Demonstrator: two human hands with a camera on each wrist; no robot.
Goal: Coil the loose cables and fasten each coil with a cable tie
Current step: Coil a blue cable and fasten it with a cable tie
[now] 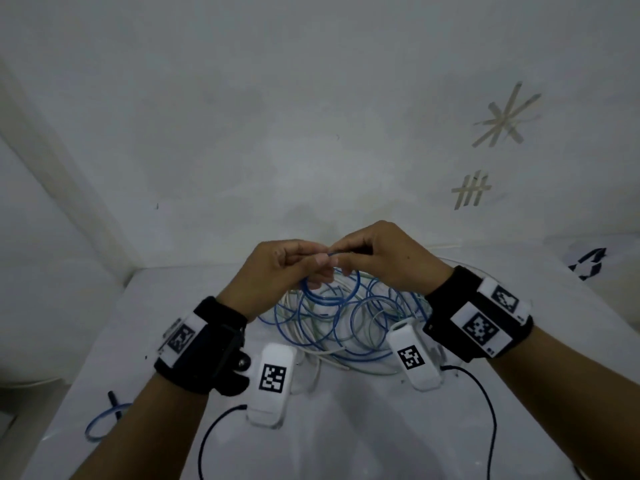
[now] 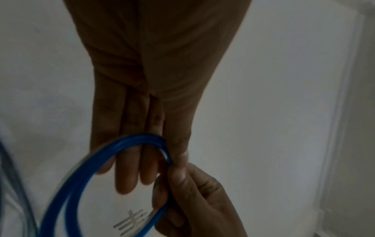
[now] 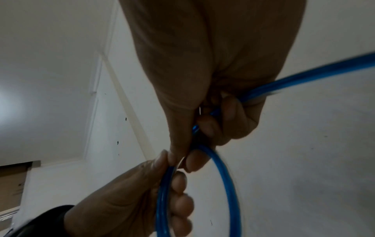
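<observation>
Both hands are raised over the white table [image 1: 346, 438] and meet fingertip to fingertip. A small coil of blue cable [image 1: 313, 295] hangs from them. My left hand [image 1: 294, 263] grips the coil's turns, its fingers curled round them in the right wrist view [image 3: 131, 200]. My right hand [image 1: 367, 252] pinches the blue cable [image 3: 229, 184] where the loop closes, with its other fingers curled round the strand. In the left wrist view the blue coil [image 2: 129, 140] crosses the left fingers. No cable tie shows in either hand.
A tangle of loose blue, white and greenish cables [image 1: 346, 327] lies on the table under the hands. A small blue coil with a black tie [image 1: 100, 422] sits near the table's front left edge. The walls stand close behind and to the left.
</observation>
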